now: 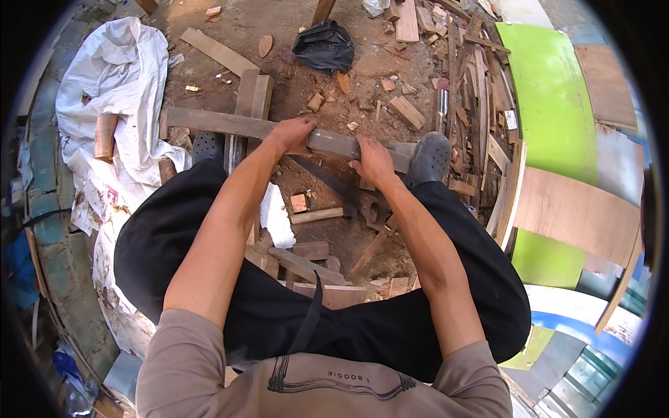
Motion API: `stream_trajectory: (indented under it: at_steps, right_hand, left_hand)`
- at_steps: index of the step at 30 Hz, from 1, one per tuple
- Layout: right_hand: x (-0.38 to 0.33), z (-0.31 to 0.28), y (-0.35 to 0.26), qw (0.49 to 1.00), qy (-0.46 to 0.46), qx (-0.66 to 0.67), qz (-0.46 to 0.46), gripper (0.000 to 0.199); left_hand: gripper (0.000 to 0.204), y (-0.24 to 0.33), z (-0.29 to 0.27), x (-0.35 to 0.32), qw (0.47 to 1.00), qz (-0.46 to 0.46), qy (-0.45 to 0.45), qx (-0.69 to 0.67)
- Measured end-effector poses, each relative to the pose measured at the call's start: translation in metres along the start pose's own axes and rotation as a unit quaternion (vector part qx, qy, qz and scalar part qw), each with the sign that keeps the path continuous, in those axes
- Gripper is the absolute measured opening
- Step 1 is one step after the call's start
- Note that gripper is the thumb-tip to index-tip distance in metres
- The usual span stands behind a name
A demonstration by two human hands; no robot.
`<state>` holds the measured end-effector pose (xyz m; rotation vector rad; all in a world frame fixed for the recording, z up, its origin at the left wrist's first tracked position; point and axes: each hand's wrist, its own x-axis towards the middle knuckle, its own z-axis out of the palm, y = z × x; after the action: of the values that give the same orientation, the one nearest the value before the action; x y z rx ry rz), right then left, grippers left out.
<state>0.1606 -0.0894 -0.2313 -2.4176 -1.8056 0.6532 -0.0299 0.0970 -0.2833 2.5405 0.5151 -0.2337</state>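
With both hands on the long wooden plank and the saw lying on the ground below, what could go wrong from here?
1. The saw lies just under the right hand and between the knees; a slip could perhaps bring the hand onto its blade.
2. The plank, gripped by the left hand too, looks rough, so splinters are possible.
3. Loose wood scraps surround the shoes; footing may be unstable.

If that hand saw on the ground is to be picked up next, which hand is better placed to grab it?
Probably the right hand. Both hands grip the long wooden plank, but the hand saw lies just below the right hand, its handle nearest that side. The left hand sits farther from the handle.
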Motion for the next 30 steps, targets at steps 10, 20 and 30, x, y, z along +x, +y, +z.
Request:
stream_trajectory:
  at_steps: [10,20,30]
  right_hand:
    - [0.015,0.011,0.007,1.000,-0.009,0.011,-0.008,0.070]
    - [0.024,-0.003,0.016,0.995,-0.056,0.083,-0.018,0.062]
    - [0.059,-0.016,-0.022,0.951,0.054,0.305,0.003,0.025]
  left_hand:
    - [0.100,-0.011,0.007,0.004,1.000,0.007,0.024,-0.014]
    - [0.102,-0.018,0.004,-0.013,1.000,-0.006,-0.005,0.006]
    - [0.086,-0.030,0.019,-0.034,0.995,-0.087,0.033,-0.027]
